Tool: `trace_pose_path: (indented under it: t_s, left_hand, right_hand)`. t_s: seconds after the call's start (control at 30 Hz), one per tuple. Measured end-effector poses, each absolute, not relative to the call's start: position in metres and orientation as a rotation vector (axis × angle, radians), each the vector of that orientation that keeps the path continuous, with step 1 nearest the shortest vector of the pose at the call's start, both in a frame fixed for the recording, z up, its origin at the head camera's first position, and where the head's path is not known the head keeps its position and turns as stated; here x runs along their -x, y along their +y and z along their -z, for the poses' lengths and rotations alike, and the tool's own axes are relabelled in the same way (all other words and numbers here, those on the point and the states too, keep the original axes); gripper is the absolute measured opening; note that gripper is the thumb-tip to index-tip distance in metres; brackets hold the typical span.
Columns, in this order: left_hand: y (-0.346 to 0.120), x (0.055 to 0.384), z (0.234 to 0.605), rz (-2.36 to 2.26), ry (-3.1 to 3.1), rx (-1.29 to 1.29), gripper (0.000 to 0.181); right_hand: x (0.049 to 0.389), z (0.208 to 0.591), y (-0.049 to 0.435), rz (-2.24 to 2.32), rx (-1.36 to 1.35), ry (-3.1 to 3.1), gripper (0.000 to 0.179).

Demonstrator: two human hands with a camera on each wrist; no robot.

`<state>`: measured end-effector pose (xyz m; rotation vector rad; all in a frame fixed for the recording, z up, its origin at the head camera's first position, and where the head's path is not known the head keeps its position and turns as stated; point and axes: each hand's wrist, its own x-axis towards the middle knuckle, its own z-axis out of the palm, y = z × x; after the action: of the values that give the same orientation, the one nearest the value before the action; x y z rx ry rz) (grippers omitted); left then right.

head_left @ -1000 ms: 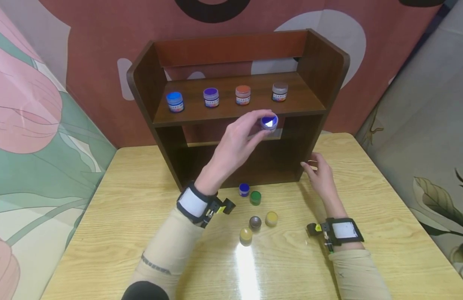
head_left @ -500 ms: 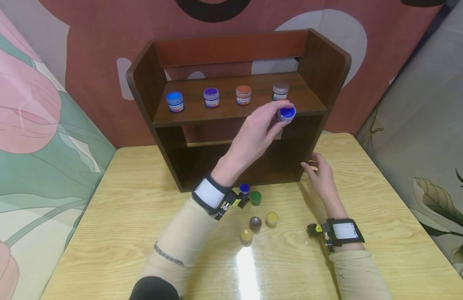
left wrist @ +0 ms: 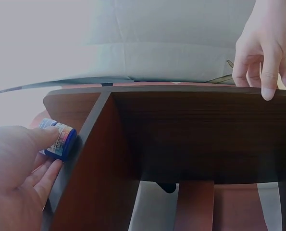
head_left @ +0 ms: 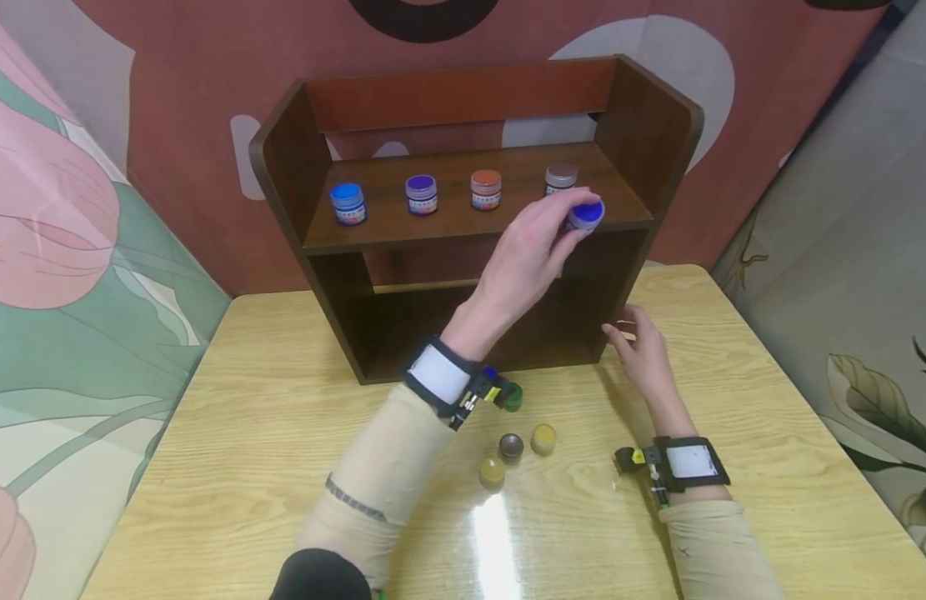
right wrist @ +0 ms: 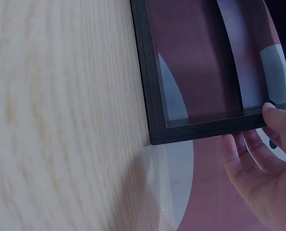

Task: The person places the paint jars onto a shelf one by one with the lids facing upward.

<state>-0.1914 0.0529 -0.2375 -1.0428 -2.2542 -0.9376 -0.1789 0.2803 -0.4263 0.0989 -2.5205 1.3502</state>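
Note:
My left hand pinches a small paint jar with a deep-blue lid at the right end of the upper board's front edge. In the left wrist view this jar is tilted, its printed label showing, close against the board. My right hand holds the right side panel of the dark wooden shelf, thumb on the front edge and fingers on the outer side. On the upper board stand a light-blue jar, a purple jar, an orange jar and a grey-brown jar, partly hidden by my left hand.
Before the shelf, on the wooden table, lie a green-lidded jar, a brown-grey one and two yellowish jars. Another blue jar is mostly hidden by the left wrist camera. Patterned cloth hangs behind and at both sides.
My left hand has carried the blue paint jar right and slightly up, to the right end of the upper board. My right hand has stayed on the side panel.

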Motion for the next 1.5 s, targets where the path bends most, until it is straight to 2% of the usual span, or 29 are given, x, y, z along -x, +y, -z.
trace_pose_path:
  t_s: [1.5]
  left_hand:
    - [0.111, 0.212, 0.206, 0.525, -2.595, 0.918, 0.047]
  right_hand:
    - [0.181, 0.427, 0.281, -1.327, -0.109, -2.518, 0.044]
